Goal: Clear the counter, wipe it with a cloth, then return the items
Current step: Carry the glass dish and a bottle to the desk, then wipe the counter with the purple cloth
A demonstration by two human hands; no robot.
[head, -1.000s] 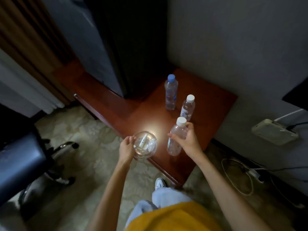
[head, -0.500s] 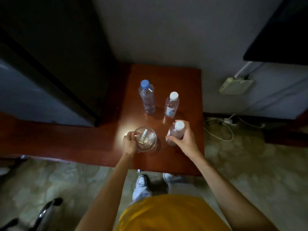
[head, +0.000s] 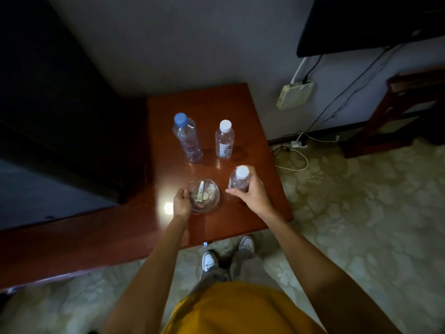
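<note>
On the reddish wooden counter point(head: 255, 131), my left hand point(head: 181, 204) grips the left rim of a clear glass bowl point(head: 209, 198) holding small pale bits and a white stick. My right hand point(head: 252, 192) wraps a small clear bottle with a white cap point(head: 238, 180), which stands upright near the counter's right front. Farther back stand a taller bottle with a blue cap point(head: 187, 138) and a second white-capped bottle point(head: 224, 139), both untouched.
A dark cabinet point(head: 72, 116) rises at the counter's left. The wall behind carries a white box point(head: 295, 95) with cables running to a power strip point(head: 298, 143) on the floor. A dark screen point(head: 370, 22) hangs upper right; red wooden furniture point(head: 395, 112) stands far right.
The view has swung to face the counter squarely. Both hands have moved the bowl and the small bottle farther in over the counter and lower; the two back bottles stayed put.
</note>
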